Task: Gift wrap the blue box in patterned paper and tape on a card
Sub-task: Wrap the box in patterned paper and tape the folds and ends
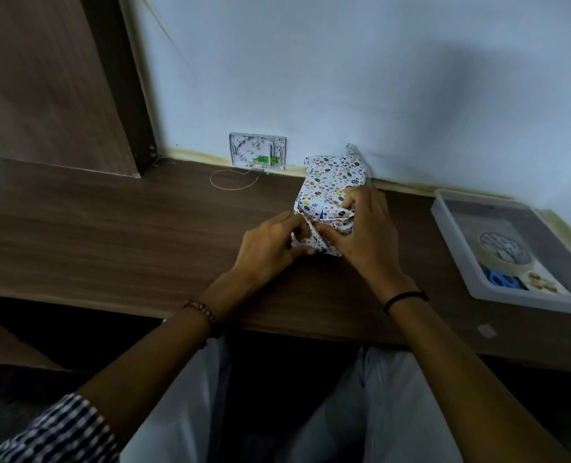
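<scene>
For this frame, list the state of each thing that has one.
White patterned wrapping paper: wrapped into a parcel, near end gathered, far flap sticking up.
Left hand: pinches the paper's near-end fold.
Right hand: grips the paper's near end.
Roll of beige tape: lying flat in clear plastic tray.
Blue-handled scissors: lying in the tray.

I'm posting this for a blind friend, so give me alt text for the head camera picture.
A left hand and right hand pinch the near-end folds of a parcel wrapped in patterned paper, on a wooden desk against a pale wall. A clear tray at right holds a tape roll and blue scissors.
</scene>
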Action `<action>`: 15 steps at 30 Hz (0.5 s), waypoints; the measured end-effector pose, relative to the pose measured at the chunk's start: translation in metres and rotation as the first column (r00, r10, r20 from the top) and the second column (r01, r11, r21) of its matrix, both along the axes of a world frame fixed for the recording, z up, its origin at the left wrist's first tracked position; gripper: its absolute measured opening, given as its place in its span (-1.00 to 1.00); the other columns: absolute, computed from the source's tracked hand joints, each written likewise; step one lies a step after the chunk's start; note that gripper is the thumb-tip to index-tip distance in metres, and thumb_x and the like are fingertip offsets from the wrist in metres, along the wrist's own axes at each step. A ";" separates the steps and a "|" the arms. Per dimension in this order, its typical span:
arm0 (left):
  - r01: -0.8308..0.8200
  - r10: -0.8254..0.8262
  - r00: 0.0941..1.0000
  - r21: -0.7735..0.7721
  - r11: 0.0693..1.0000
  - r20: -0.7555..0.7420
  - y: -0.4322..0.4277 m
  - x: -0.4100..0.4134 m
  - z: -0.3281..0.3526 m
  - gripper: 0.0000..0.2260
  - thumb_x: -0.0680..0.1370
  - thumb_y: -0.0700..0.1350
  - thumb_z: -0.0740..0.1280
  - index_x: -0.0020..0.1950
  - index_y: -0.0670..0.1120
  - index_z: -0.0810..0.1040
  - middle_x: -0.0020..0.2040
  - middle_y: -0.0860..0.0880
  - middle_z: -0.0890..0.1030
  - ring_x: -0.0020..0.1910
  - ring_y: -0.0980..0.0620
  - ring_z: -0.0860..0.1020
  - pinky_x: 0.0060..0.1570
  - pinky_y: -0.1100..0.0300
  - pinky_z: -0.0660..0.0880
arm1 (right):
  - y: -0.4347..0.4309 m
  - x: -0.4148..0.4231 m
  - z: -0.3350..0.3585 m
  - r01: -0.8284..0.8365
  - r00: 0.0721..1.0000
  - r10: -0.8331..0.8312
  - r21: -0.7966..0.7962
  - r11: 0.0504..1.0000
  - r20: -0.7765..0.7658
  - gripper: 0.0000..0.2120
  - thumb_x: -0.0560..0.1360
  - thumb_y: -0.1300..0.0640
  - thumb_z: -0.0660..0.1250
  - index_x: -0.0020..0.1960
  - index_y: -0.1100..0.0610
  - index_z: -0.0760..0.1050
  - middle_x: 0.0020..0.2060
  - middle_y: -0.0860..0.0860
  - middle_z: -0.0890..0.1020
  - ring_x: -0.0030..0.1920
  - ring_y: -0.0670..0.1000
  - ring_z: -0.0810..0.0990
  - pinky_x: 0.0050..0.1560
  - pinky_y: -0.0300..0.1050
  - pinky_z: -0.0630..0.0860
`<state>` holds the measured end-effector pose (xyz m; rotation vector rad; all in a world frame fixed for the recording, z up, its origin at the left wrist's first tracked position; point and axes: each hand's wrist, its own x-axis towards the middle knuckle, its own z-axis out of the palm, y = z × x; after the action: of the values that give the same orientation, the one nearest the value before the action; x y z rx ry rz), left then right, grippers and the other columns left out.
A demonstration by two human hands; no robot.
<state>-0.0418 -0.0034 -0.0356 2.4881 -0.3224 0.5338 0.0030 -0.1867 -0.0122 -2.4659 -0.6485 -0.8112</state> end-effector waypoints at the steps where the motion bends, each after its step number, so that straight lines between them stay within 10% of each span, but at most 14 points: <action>1: -0.002 -0.001 0.998 0.046 0.999 0.068 0.002 0.003 0.000 -0.73 0.43 0.12 0.49 -0.02 0.04 0.50 -0.06 0.20 0.46 -0.15 0.16 0.49 -0.31 0.16 0.47 | 0.000 0.000 0.000 -0.001 1.000 0.001 -0.002 1.000 0.001 -0.52 0.34 -0.06 0.55 0.04 0.12 0.37 0.02 0.02 0.46 0.03 -0.01 0.41 -0.24 -0.18 0.41; 5: -0.101 0.034 0.943 0.189 0.977 0.330 0.000 0.016 0.006 -0.58 0.32 0.16 0.54 0.00 -0.01 0.48 -0.06 0.05 0.49 -0.13 0.06 0.48 -0.40 0.19 0.31 | 0.000 0.001 -0.001 -0.010 1.000 0.010 0.002 1.000 -0.003 -0.52 0.35 -0.08 0.53 0.04 0.13 0.37 0.01 0.03 0.46 0.01 0.01 0.42 -0.27 -0.14 0.44; 8: -0.201 0.017 0.888 0.354 0.913 0.460 -0.001 0.025 0.015 -0.35 0.28 0.28 0.52 0.21 -0.05 0.44 0.12 -0.05 0.49 0.03 -0.03 0.45 -0.10 0.09 0.40 | 0.000 0.001 -0.002 -0.009 1.000 0.009 0.003 1.000 0.002 -0.52 0.35 -0.08 0.54 0.03 0.14 0.38 0.01 0.04 0.47 0.01 0.02 0.43 -0.27 -0.17 0.37; 15: 0.085 -0.283 0.917 0.555 0.828 0.282 0.006 0.048 0.030 -0.04 0.38 0.06 0.55 0.61 -0.15 0.10 0.61 -0.12 0.14 0.60 -0.05 0.07 0.58 0.01 -0.04 | -0.005 0.001 -0.001 -0.035 0.999 0.035 -0.011 0.999 -0.032 -0.53 0.39 -0.12 0.47 0.08 0.12 0.36 0.06 0.02 0.46 0.05 -0.03 0.42 -0.22 -0.16 0.48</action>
<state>0.0058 0.0028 -0.0056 2.8281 -0.9699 0.9147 0.0039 -0.1912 -0.0131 -2.4655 -0.6844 -0.7554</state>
